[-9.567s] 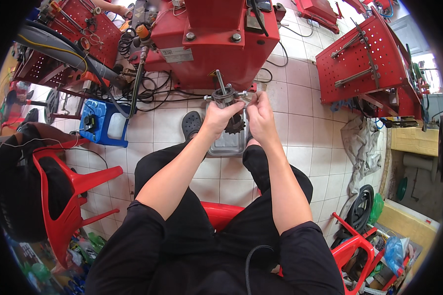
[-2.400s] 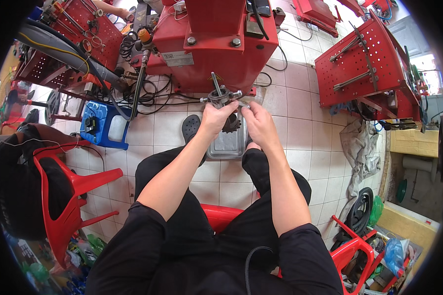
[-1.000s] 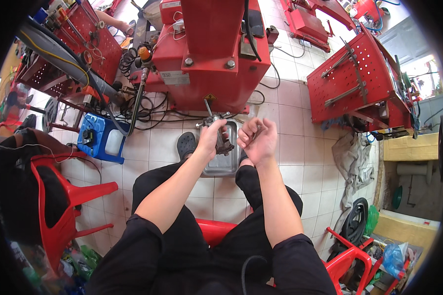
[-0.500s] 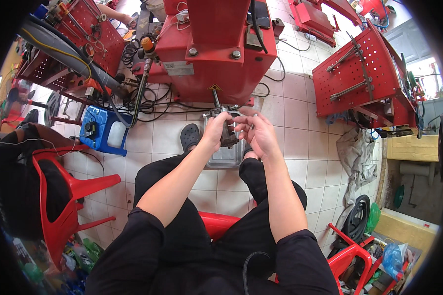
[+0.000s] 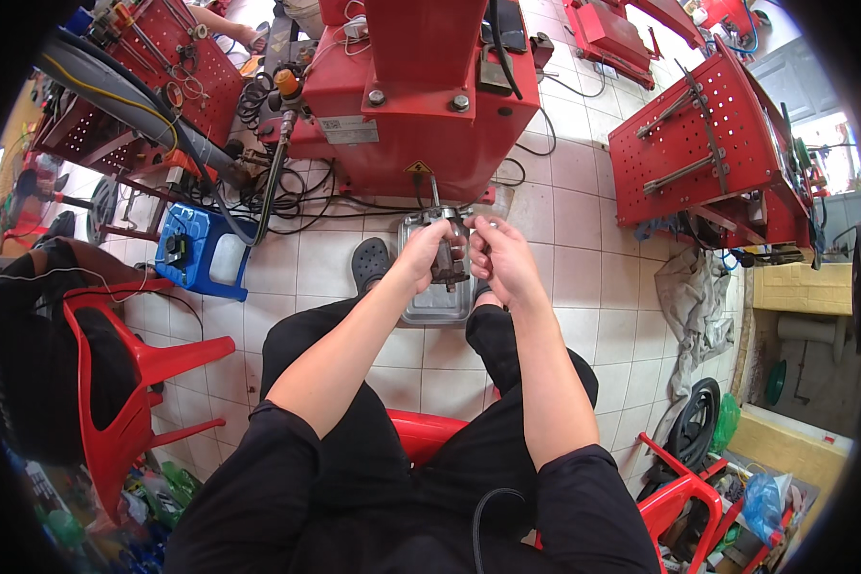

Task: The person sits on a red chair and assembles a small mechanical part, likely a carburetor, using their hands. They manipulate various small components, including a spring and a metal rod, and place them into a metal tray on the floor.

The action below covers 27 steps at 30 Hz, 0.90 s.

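Two bare hands meet over a metal tray (image 5: 437,304) on the tiled floor, between the seated person's knees. Nearest: black-clad legs and a red plastic stool (image 5: 429,435) under the person. Just above the tray, the left hand (image 5: 419,256) is wrapped around a small dark metal part (image 5: 449,256), fingers closed on its body, holding it upright with a thin shaft sticking up out of its top. The right hand (image 5: 500,260) sits beside it, thumb and forefinger pinched near the top of the part; whether they pinch a small piece or bare metal, I cannot tell.

Judged step: hand work on the part held over the tray, fitting or loosening something at its upper end. The next move likely calls for a steady left-hand hold and a fine twist or pull from the right fingertips, kept over the tray so that loose pieces drop in.

Beyond the tray: a black shoe (image 5: 370,263) to its left, a blue box (image 5: 204,251) further left, a large red machine (image 5: 421,91) behind it, tangled black cables at its foot.

Hard to make out: the lower half of the part is covered by the left palm; the tray's contents are hidden by the hands.
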Motion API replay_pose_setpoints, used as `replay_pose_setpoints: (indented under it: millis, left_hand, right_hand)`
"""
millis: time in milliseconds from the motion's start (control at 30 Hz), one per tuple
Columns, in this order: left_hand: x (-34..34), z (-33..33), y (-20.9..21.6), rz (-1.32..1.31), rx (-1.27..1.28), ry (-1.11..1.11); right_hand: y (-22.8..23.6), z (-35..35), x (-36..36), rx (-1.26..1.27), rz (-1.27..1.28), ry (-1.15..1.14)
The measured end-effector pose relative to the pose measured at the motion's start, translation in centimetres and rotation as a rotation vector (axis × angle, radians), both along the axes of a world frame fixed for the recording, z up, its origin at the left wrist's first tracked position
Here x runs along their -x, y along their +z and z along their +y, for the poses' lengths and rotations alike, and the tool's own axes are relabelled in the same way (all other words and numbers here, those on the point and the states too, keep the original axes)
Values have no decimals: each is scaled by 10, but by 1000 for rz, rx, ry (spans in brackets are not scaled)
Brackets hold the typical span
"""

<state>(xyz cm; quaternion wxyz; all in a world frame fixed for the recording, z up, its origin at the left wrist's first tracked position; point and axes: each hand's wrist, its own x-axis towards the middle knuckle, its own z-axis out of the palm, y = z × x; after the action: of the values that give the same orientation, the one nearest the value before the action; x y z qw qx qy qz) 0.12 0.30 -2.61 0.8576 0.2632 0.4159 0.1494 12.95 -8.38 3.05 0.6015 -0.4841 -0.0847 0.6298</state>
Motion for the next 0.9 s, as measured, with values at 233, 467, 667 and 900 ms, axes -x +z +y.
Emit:
replay_pose_setpoints:
  millis: [233,467,667,900]
  left_hand:
    - [1,-1,8,20,-308,-92]
    - [-5,-9,14,136,-442,172]
    - [-5,-6,10,-44,-452,140]
    - [-3,-6,17,-103,-431,141]
  right_hand:
    - [0,2,-1,27,-127,-104]
    - [-2,3,2,-7,-289,-164]
    - [-7,3,-2,-31,-251,-224]
    - [-13,2,-1,4,-241,-224]
